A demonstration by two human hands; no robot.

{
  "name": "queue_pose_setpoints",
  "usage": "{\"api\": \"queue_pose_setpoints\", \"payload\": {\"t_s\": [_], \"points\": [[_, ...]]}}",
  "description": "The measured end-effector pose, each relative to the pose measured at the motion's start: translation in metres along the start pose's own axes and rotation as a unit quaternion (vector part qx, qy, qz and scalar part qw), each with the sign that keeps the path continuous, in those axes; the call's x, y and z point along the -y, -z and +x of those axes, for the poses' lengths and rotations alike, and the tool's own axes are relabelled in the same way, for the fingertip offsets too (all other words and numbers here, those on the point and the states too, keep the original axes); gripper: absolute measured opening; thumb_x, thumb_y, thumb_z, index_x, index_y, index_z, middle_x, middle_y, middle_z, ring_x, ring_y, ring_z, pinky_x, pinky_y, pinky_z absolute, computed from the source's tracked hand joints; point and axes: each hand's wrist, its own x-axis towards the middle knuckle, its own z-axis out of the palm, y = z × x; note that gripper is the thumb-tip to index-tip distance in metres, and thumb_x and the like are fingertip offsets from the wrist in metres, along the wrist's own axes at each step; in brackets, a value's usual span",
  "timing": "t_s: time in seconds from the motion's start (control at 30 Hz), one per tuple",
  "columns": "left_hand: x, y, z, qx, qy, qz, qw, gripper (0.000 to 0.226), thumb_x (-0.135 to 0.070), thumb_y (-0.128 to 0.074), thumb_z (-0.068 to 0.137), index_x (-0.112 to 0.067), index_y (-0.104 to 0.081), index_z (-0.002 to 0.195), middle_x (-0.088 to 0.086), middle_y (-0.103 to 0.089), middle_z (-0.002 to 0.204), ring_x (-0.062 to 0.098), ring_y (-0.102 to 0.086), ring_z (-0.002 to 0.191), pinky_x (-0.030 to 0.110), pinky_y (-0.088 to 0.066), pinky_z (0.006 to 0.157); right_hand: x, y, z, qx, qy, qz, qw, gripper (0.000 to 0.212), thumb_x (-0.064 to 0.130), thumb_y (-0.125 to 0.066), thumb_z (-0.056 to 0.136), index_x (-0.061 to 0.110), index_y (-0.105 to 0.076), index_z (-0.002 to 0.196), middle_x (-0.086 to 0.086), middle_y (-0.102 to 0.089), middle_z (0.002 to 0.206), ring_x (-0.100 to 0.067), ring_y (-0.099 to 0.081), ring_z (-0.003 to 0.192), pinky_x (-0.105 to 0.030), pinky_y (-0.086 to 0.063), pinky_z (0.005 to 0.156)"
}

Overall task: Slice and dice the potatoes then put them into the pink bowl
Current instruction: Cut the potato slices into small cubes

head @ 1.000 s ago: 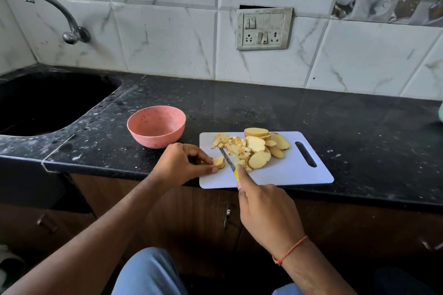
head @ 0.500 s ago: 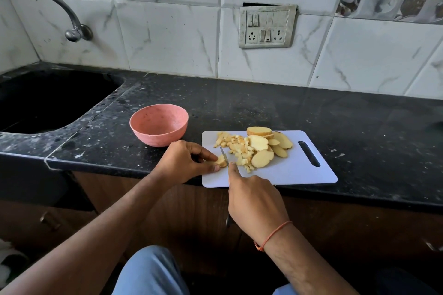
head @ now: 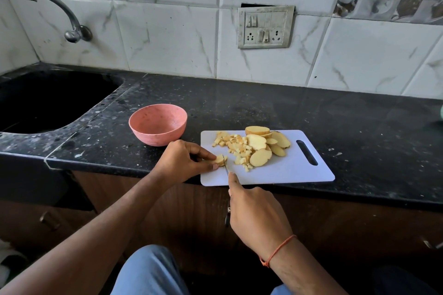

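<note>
A black sunken sink (head: 48,100) takes the far left of the black speckled stone counter (head: 263,108), with a curved metal tap (head: 60,14) above it on the tiled wall. Next comes the round pink plastic bowl (head: 158,123), apparently empty and standing just off the left corner of the white rectangular plastic cutting board (head: 275,172); that spot probably keeps it close enough to sweep the diced pieces across later without crowding the cutting.

The left hand (head: 184,160) has its grip pinched on a small yellow potato piece (head: 220,159) at the board's near left corner, fingertips bunched behind the cut line so the piece cannot slide. Only a short stretch of the thin metal knife blade (head: 226,170) shows against that piece. The right hand (head: 254,213) is clenched round the knife's handle, which it hides, with the forefinger laid out along the top, seemingly to steer and press the cut.

Further right, a loose heap of small diced potato cubes (head: 233,146) lies mid-board, pushed clear of the working corner. Beyond it, a pile of pale round potato slices (head: 263,143) overlaps toward the board's slotted handle end, waiting to be diced. Nothing is in the bowl yet, so I judge the dicing about halfway through. A grey switch and socket plate (head: 265,27) sits on the wall above.
</note>
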Motion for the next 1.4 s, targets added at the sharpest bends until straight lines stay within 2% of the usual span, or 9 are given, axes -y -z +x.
{"api": "queue_pose_setpoints", "payload": {"t_s": [0.23, 0.4, 0.57, 0.83, 0.93, 1.0, 1.17, 1.23, 1.4], "points": [[0.000, 0.000, -0.001, 0.003, -0.001, 0.006, 1.000, 0.028, -0.039, -0.095, 0.073, -0.033, -0.086, 0.099, -0.024, -0.079, 0.091, 0.005, -0.074, 0.080, 0.022, -0.060, 0.069, -0.005, -0.003, 0.002, 0.003, -0.007, 0.015, 1.000, 0.060, 0.025, -0.043, 0.109, 0.021, -0.020, 0.165, 0.004, -0.065, 0.079, -0.011, -0.060, 0.068, -0.030, -0.051, 0.059], [0.002, -0.002, -0.002, -0.014, 0.002, 0.001, 1.000, 0.026, -0.042, -0.095, 0.073, -0.035, -0.086, 0.096, -0.021, -0.079, 0.091, 0.008, -0.073, 0.078, 0.025, -0.060, 0.067, -0.009, 0.005, -0.020, 0.025, 0.005, 0.004, 1.000, 0.064, 0.024, -0.043, 0.110, 0.024, -0.012, 0.165, 0.004, -0.059, 0.073, -0.011, -0.056, 0.060, -0.025, -0.037, 0.051], [0.002, -0.002, -0.003, -0.012, 0.010, 0.000, 1.000, 0.027, -0.044, -0.095, 0.072, -0.036, -0.086, 0.096, -0.021, -0.079, 0.091, 0.008, -0.072, 0.077, 0.027, -0.061, 0.067, -0.019, 0.015, -0.033, 0.039, 0.005, -0.014, 0.999, 0.064, 0.025, -0.037, 0.111, 0.026, -0.003, 0.165, 0.005, -0.055, 0.070, -0.011, -0.051, 0.057, -0.024, -0.032, 0.048], [0.002, 0.003, -0.003, 0.022, 0.001, 0.005, 1.000, 0.035, -0.052, -0.091, 0.069, -0.037, -0.085, 0.100, -0.023, -0.078, 0.101, 0.012, -0.071, 0.085, 0.035, -0.062, 0.074, -0.037, 0.007, -0.031, -0.017, -0.029, 0.032, 0.999, 0.058, 0.035, -0.034, 0.111, 0.031, -0.016, 0.166, 0.007, -0.058, 0.068, -0.012, -0.049, 0.053, -0.022, -0.025, 0.043], [0.004, 0.006, -0.004, 0.030, -0.013, -0.002, 0.999, 0.034, -0.050, -0.091, 0.072, -0.035, -0.085, 0.102, -0.019, -0.078, 0.099, 0.013, -0.070, 0.084, 0.033, -0.060, 0.071, -0.028, 0.010, -0.032, -0.036, -0.030, 0.062, 0.997, 0.058, 0.036, -0.034, 0.111, 0.031, -0.015, 0.166, 0.010, -0.047, 0.063, -0.010, -0.047, 0.051, -0.021, -0.027, 0.043], [0.004, 0.006, -0.003, 0.026, -0.007, -0.009, 1.000, 0.033, -0.048, -0.092, 0.073, -0.034, -0.084, 0.103, -0.016, -0.078, 0.095, 0.014, -0.069, 0.082, 0.026, -0.057, 0.068, -0.023, 0.011, -0.028, -0.043, -0.026, 0.067, 0.996, 0.059, 0.037, -0.034, 0.111, 0.032, -0.012, 0.166, 0.010, -0.047, 0.064, -0.010, -0.049, 0.054, -0.021, -0.028, 0.045], [0.001, 0.006, 0.004, 0.035, 0.033, 0.001, 0.999, 0.039, -0.058, -0.086, 0.080, -0.035, -0.083, 0.112, -0.023, -0.077, 0.095, 0.001, -0.070, 0.084, 0.018, -0.056, 0.070, -0.015, 0.010, -0.021, -0.044, -0.030, 0.068, 0.996, 0.059, 0.038, -0.034, 0.111, 0.031, -0.013, 0.166, 0.011, -0.045, 0.065, -0.009, -0.048, 0.055, -0.021, -0.026, 0.045], [-0.001, 0.008, 0.007, 0.051, 0.036, 0.026, 0.998, 0.042, -0.062, -0.083, 0.078, -0.038, -0.083, 0.113, -0.022, -0.075, 0.090, -0.001, -0.067, 0.079, 0.016, -0.050, 0.066, -0.014, 0.010, -0.019, -0.036, -0.034, 0.069, 0.996, 0.058, 0.038, -0.034, 0.112, 0.031, -0.014, 0.166, 0.011, -0.045, 0.065, -0.009, -0.048, 0.055, -0.022, -0.027, 0.045], [-0.003, 0.008, 0.009, 0.076, 0.041, 0.030, 0.996, 0.040, -0.070, -0.079, 0.070, -0.041, -0.084, 0.098, -0.020, -0.077, 0.096, 0.006, -0.072, 0.086, 0.035, -0.059, 0.077, -0.014, 0.006, -0.016, -0.032, -0.043, 0.068, 0.996, 0.058, 0.038, -0.033, 0.112, 0.032, -0.013, 0.166, 0.010, -0.047, 0.067, -0.011, -0.052, 0.059, -0.022, -0.032, 0.046]]}}
